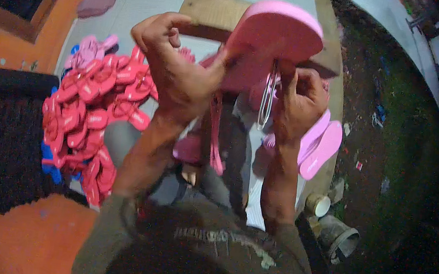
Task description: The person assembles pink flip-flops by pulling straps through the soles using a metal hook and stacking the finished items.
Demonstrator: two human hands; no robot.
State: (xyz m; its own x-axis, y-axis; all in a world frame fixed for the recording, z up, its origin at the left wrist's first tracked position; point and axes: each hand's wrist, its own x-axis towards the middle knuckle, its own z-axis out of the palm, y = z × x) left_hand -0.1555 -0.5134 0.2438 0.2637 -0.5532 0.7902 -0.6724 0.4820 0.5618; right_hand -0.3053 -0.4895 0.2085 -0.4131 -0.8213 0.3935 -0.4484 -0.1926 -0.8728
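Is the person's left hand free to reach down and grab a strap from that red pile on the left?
Probably not right now. The left hand is gripping the pink sandal sole, so it is occupied. Otherwise the way looks open: the pile of red straps lies uncovered just below and left of that arm.

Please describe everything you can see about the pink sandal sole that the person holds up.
The pink sandal sole is a flat oval slab that looks like foam, with a smooth matte surface and a rounded edge. It is held up and tilted, above the person's lap. The left hand grips its lower left part, and the right hand pinches a thin metal wire loop hanging just beneath it. A pink strap dangles below it.
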